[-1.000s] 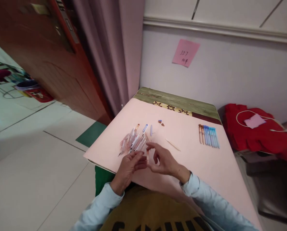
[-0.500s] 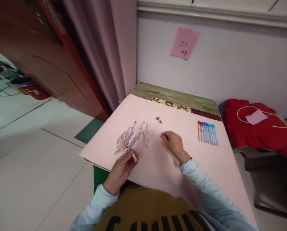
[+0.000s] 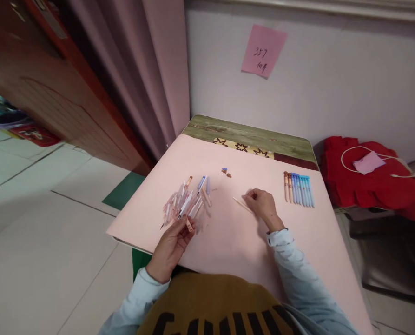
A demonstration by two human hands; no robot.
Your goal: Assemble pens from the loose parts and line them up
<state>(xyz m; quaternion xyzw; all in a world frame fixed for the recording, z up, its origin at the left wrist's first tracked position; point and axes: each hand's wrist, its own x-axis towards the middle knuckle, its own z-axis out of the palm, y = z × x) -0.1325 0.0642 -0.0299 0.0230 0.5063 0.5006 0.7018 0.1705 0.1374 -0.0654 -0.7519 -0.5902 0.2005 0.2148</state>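
My left hand (image 3: pixel 172 242) is closed on a short pen barrel (image 3: pixel 189 225) with an orange-brown print, held at the near edge of a loose pile of pen parts (image 3: pixel 184 201). That pile mixes clear tubes, white refills and several coloured barrels. Over the middle of the table, my right hand (image 3: pixel 262 204) has its fingers pinched together; what they hold, if anything, is hidden. A thin pale stick (image 3: pixel 240 203) shows beside its fingertips, and I cannot tell whether it is gripped or lying there. Small brown and blue caps (image 3: pixel 227 173) lie beyond, between both hands.
A row of assembled pens (image 3: pixel 299 190), brown, blue and light blue, lies at the table's right. The pink-covered table (image 3: pixel 228 251) stands against a wall with a pink note (image 3: pixel 264 51). Right of it are a red cloth (image 3: pixel 353 186) and a cable; a door (image 3: pixel 64 107) is on the left.
My right hand has moved a little right, away from the pile, and the thin pale stick now shows by its fingers. My left hand still holds the barrel. The view has shifted slightly.
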